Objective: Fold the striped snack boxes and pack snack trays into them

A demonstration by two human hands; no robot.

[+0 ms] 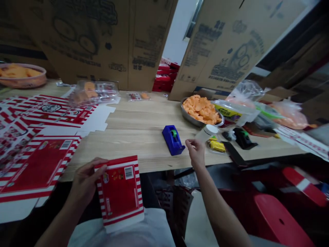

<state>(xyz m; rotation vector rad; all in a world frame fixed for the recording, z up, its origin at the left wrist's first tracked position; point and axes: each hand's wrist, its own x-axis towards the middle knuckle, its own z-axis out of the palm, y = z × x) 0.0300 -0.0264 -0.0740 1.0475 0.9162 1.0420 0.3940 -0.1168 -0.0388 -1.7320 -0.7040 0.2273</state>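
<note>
My left hand [86,178] grips the upper left edge of a small red and white striped carton [120,192], held upright over my lap with a barcode on its face. My right hand [196,152] is raised at the table's front edge, thumb and fingers pinched together. Whatever lies in that pinch, if anything, is too small to make out. Just left of those fingertips stands a blue tape dispenser [172,140] with a small green roll. A white-lidded jar [208,133] is right behind the hand.
Flat striped cartons [41,164] are piled on the left. A metal bowl of orange pieces [202,109], yellow packets [217,145] and a black dispenser [243,138] sit on the right. Large cardboard boxes [102,44] line the back. A red stool [280,219] stands below right.
</note>
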